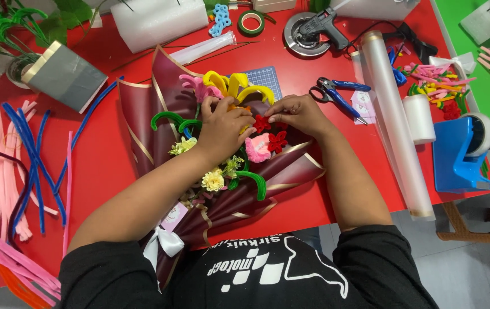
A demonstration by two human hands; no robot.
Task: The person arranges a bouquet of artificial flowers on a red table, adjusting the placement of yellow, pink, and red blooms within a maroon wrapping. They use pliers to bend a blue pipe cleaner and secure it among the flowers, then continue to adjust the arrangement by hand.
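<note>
Seemingly both curled, left hand [222, 127] and right hand [297, 114] touch bouquet [222, 166].

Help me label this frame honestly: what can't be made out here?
- Head view: the left hand covers the bouquet centre.
- Right hand fingers pinch near a red flower; the contact is too small to judge.
- The pipe cleaners are cut by the left edge.
- The bouquet's base hides under the shirt.

The bouquet wrap [142, 114] is looking like matt dark-red paper with shiny gold edges. The fuzzy pipe-cleaner flowers [268, 134] are looking soft. The red bench [102, 166] is showing smooth and slightly glossy.
</note>
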